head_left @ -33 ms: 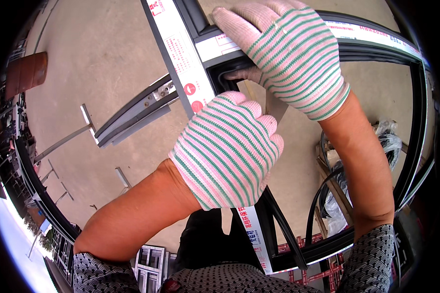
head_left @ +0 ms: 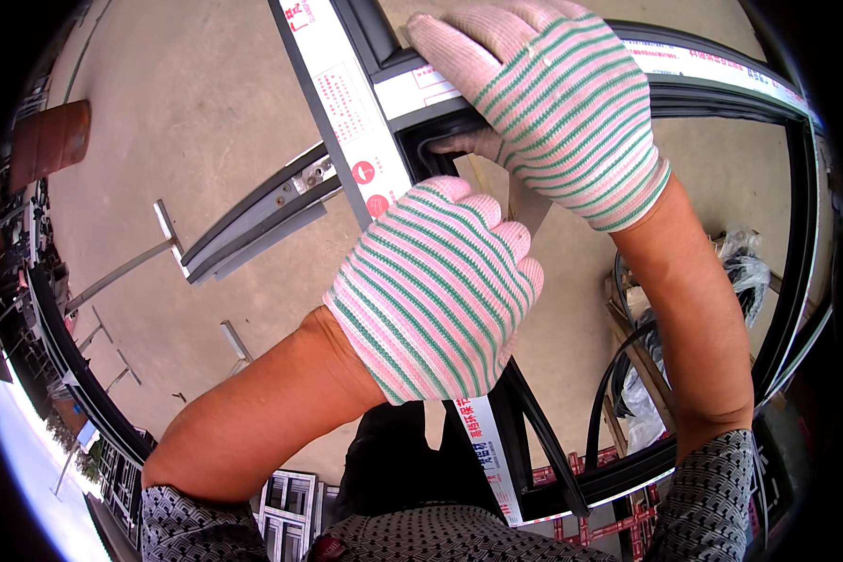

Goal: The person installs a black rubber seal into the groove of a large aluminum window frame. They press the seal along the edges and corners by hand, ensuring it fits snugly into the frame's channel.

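Two gloved hands worked at one corner of a dark window frame (head_left: 796, 234), near twelve o'clock in the view. Left hand (head_left: 436, 290), in a striped knit glove, sat at centre, fingers curled down in a loose fist over the vertical frame bar, knuckles toward one o'clock; what its grip pinched was hidden under the glove, so I cannot tell. Right hand (head_left: 557, 108) lay at one o'clock, palm down over the frame corner, fingers spread along the top bar toward eleven o'clock, thumb tucked under against the black rubber gasket (head_left: 440, 140) where it bent round the inner corner. Thumb touched the gasket; a closed pinch could not be confirmed.

Gasket ran down the inner edge of the vertical bar and came out below the left hand toward five o'clock, where a loose length (head_left: 543, 431) hung off the frame. White protective film (head_left: 347, 112) with red print covered the bar faces.

Loose aluminium profiles (head_left: 253, 229) lay on the concrete floor (head_left: 178, 122) at nine o'clock. Coiled black gasket stock (head_left: 628, 328) sat at four o'clock beside crumpled plastic wrap (head_left: 740, 262).

Compared with the earlier frame: no difference seen; hands, gasket and frame held the same positions.
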`<action>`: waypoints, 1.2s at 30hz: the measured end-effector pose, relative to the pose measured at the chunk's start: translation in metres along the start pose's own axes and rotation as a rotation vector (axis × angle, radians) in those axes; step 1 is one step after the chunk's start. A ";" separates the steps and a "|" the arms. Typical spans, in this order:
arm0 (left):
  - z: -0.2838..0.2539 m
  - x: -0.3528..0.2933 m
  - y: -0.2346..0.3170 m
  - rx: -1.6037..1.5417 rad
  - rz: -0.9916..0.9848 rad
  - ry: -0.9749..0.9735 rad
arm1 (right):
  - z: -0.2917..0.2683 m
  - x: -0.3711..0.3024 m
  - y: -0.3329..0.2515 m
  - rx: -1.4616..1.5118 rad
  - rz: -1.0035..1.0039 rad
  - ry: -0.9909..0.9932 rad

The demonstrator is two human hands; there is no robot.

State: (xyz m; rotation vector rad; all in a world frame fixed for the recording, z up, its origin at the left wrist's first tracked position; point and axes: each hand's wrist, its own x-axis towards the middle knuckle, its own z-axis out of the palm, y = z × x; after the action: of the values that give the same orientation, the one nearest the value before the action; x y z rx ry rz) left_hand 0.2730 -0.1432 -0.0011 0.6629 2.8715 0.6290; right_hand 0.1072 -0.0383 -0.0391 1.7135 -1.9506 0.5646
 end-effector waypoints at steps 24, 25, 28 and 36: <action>-0.002 -0.001 0.001 -0.009 0.011 0.016 | -0.036 0.002 0.008 -0.044 0.011 -0.195; -0.001 -0.001 0.001 -0.008 0.015 0.022 | -0.032 0.000 0.007 -0.054 0.031 -0.186; 0.002 -0.001 0.000 -0.004 0.024 0.054 | -0.022 -0.006 0.003 -0.108 0.066 -0.147; -0.002 0.000 0.002 -0.002 0.012 0.029 | -0.028 -0.009 0.015 0.017 0.034 -0.191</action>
State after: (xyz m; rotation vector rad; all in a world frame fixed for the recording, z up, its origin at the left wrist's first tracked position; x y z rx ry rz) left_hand 0.2731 -0.1426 0.0019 0.6773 2.8953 0.6482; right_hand 0.0958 -0.0128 -0.0225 1.8062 -2.1146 0.4448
